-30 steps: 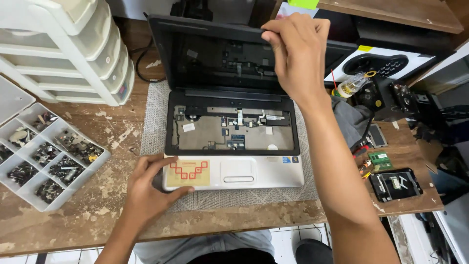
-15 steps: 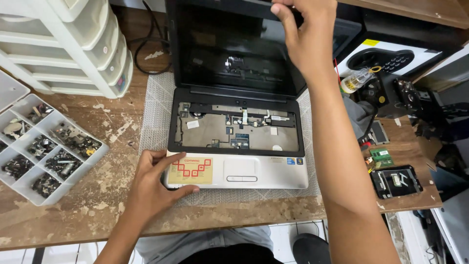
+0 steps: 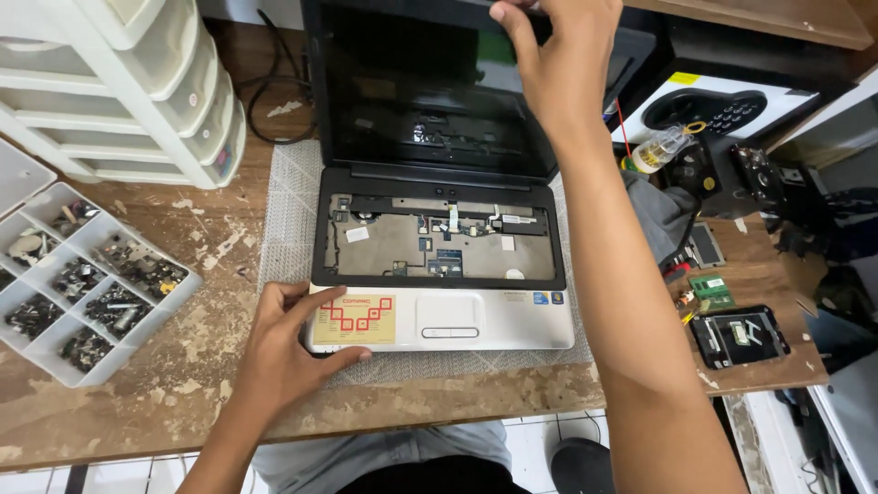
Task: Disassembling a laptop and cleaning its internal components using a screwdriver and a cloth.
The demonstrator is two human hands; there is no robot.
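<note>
Facing the person, laptop [image 3: 439, 265] stands open, right hand [image 3: 558, 64] gripping its upright lid.

The laptop [image 3: 439, 265] lies on a mat [image 3: 283, 210], parts tray [image 3: 82, 284] left, seemingly screws inside.

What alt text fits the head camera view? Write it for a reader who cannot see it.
A person's left hand steadies the front corner of an open laptop with its keyboard removed, while the right hand grips the top edge of its dark screen. The laptop sits on a grey mat on a worn wooden table, beside a compartment tray of screws and white drawers.
</note>
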